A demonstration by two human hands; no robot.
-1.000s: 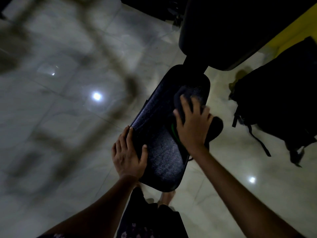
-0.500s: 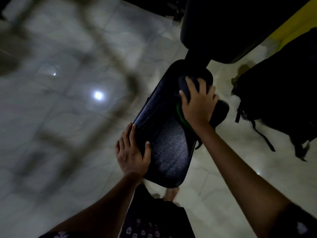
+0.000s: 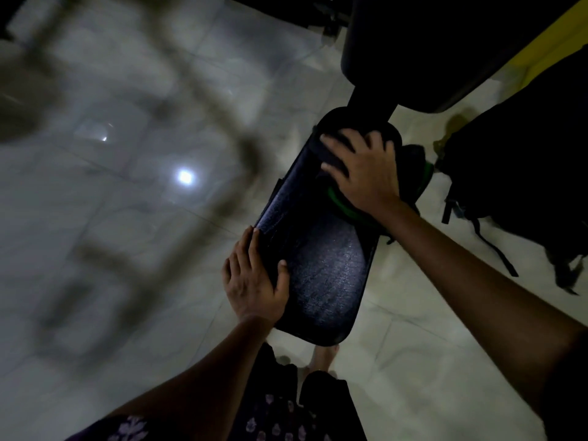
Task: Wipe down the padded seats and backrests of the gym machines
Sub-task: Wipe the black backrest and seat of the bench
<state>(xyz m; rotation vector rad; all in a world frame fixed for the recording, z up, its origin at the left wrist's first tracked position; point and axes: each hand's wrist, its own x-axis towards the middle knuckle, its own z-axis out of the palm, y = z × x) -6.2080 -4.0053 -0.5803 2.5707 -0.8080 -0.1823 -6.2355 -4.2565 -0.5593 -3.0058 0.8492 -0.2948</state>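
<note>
A black padded seat point(image 3: 324, 268) of a gym machine runs from bottom centre up toward a dark backrest pad point(image 3: 413, 49) at the top right. My right hand point(image 3: 362, 173) presses flat, fingers spread, on a dark cloth with a green edge point(image 3: 410, 167) at the seat's far end. My left hand point(image 3: 251, 278) rests on the seat's near left edge, with the fingers along the side and the thumb on top.
A black backpack point(image 3: 521, 173) with hanging straps lies on the glossy tiled floor point(image 3: 127, 186) to the right of the seat. A yellow frame part point(image 3: 547, 55) shows at the top right. Blurred dark reflections cross the floor on the left. My bare feet are under the seat's near end.
My right hand has slid the cloth from the middle of the seat up to its far end. My left hand has stayed on the seat's left edge.
</note>
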